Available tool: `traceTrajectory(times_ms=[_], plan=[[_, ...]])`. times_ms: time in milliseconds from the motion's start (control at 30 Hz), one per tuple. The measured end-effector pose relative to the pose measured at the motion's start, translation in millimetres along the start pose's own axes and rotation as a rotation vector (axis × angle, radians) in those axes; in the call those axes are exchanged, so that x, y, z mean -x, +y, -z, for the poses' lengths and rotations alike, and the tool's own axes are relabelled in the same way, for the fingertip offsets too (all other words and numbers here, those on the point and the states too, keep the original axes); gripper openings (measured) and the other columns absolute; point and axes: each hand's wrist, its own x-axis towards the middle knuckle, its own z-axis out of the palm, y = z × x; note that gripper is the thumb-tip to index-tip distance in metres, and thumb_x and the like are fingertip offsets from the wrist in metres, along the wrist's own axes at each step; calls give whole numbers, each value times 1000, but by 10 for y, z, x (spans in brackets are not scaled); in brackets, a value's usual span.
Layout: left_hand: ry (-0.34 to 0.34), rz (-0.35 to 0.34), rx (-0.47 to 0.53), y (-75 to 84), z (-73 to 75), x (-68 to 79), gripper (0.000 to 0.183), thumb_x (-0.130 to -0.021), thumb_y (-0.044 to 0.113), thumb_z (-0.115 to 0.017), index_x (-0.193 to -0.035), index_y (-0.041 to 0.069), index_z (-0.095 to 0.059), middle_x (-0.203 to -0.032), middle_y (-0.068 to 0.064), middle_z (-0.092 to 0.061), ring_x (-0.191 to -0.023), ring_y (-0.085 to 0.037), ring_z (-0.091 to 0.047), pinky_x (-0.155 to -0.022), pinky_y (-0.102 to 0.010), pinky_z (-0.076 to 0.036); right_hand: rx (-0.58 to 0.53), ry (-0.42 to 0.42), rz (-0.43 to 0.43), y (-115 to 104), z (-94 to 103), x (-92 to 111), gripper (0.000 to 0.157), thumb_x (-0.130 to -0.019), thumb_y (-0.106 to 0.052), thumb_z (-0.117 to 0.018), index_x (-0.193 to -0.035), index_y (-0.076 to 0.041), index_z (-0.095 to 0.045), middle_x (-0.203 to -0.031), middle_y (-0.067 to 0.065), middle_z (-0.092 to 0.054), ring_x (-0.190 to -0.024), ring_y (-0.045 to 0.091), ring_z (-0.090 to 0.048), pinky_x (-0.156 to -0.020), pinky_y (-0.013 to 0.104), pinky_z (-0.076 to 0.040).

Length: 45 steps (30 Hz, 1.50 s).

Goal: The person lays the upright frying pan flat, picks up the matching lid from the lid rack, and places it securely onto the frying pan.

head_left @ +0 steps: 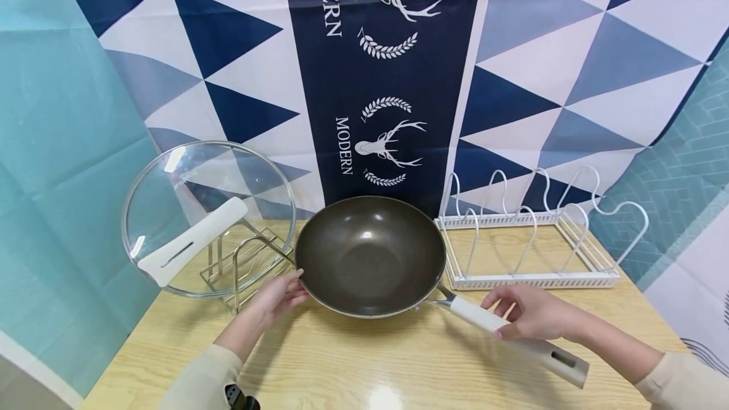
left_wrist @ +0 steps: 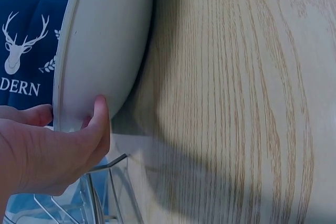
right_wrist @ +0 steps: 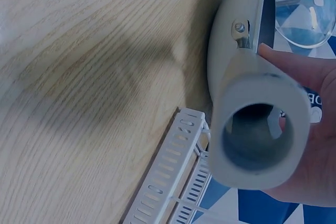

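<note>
A dark-lined wok (head_left: 370, 258) with a pale outside (left_wrist: 105, 40) sits low over the wooden table, its long handle (head_left: 541, 356) pointing towards the near right. My left hand (head_left: 279, 296) pinches the left edge of the wok, thumb at the rim and fingers against the outer wall. From above, my right hand (head_left: 529, 312) holds the handle, with the thumb on its near side and the curled fingers on its far side. In the right wrist view the hollow handle end (right_wrist: 262, 177) hides part of that grip.
To the left, a clear glass lid (head_left: 165, 207) with a white handle leans in a gold wire rack (head_left: 245, 271), close beside my left hand. A white rack (head_left: 529, 280) with tall wire loops stands at the back right. Patterned cloth (head_left: 239, 37) hangs behind the table (head_left: 336, 359).
</note>
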Motion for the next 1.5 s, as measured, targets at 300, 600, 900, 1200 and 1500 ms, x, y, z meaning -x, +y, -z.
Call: traceTrajectory(times_ms=[300,600,900,1200,1500], plan=[[4,19,13,10,4,-22,48,-98,16,-50,-129,-20,-40,-89,-11,-65,-80,-15,-67,-86,-30,-58,7,15,3,21,27,7,38,-74,-6,-75,-106,5,-59,-85,5,-64,-65,3,-61,-56,20,-49],[12,18,24,12,1,-24,48,-97,16,-53,-127,-19,-42,-90,-12,-65,-82,-16,-67,-85,-30,-58,21,21,13,18,55,2,36,-74,-6,-74,-106,4,-59,-85,4,-65,-66,1,-61,-56,21,-49],[-19,8,14,14,30,-48,42,-96,16,-52,-124,-15,-45,-86,-8,-65,-80,-14,-67,-84,-26,-58,47,14,20,36,72,-6,35,-74,-7,-75,-104,3,-61,-85,4,-66,-67,1,-61,-57,20,-49],[-6,-2,3,10,4,-27,46,-97,15,-52,-127,-19,-43,-91,-12,-66,-81,-15,-67,-85,-28,-58,117,33,62,59,64,1,33,-74,-7,-75,-103,2,-61,-84,2,-66,-67,-3,-59,-57,20,-49],[4,5,3,11,6,-41,42,-97,15,-52,-123,-18,-45,-84,-8,-65,-77,-14,-66,-85,-29,-58,123,30,71,24,59,3,31,-73,-5,-74,-100,0,-61,-82,1,-65,-67,-2,-59,-56,20,-50]])
